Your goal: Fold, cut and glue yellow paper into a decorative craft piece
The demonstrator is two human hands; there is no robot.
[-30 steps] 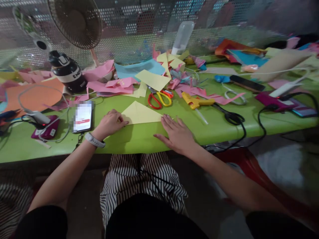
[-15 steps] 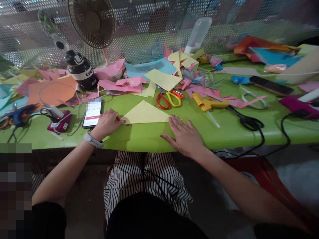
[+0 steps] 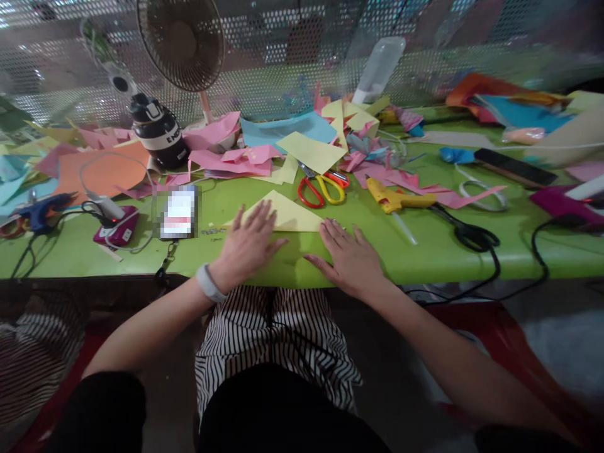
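Note:
A pale yellow sheet of paper [image 3: 295, 216], folded into a triangle, lies on the green table [image 3: 283, 261] in front of me. My left hand [image 3: 249, 242] is flat, fingers stretched over the paper's left part, hiding that side. At the right corner, my right hand [image 3: 348, 255] rests with its fingertips on the paper and its thumb spread away. Just behind the triangle lie scissors [image 3: 321, 190] with red and yellow handles. To the right of them is a yellow glue gun [image 3: 396, 198] with a clear glue stick in it.
A phone [image 3: 178, 214] and a purple power block [image 3: 117, 226] with cables are at the left. Paper scraps [image 3: 231, 160], a black bottle [image 3: 160, 135] and a fan [image 3: 182, 44] stand behind. Another glue gun [image 3: 42, 214] lies far left; a black cable [image 3: 476, 236] hangs over the right edge.
My left hand has moved right from the triangle's left corner, its fingers opening from a pinch to lie flat on the paper. My right hand has stayed in place.

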